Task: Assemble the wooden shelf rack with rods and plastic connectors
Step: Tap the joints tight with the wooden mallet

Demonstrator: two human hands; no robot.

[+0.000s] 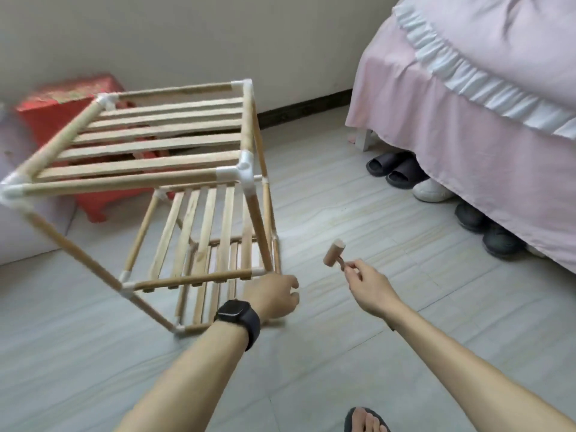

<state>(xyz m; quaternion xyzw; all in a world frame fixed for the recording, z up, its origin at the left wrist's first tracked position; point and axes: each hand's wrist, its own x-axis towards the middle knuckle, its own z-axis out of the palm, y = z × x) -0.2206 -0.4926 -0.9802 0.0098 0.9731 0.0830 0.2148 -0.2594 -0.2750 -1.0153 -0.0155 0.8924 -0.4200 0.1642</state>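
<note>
The wooden rack [174, 169] stands on the tiled floor [389, 353], near the bed [467, 120]. The left hand [274, 296] is at its near corner, fingers curled; whether they grip it I can't tell. The right hand [367, 285] pinches a small mallet [333, 254].

Matt bare-wood rack [149, 141], glossy white plastic connectors [241, 169].

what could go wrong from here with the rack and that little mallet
1. The rack looks tilted and blurred, and the left hand is only at one lower corner, so it may tip over.
2. The right hand pinches the mallet lightly by its handle; a swing might slip or strike the left hand close by.
</note>
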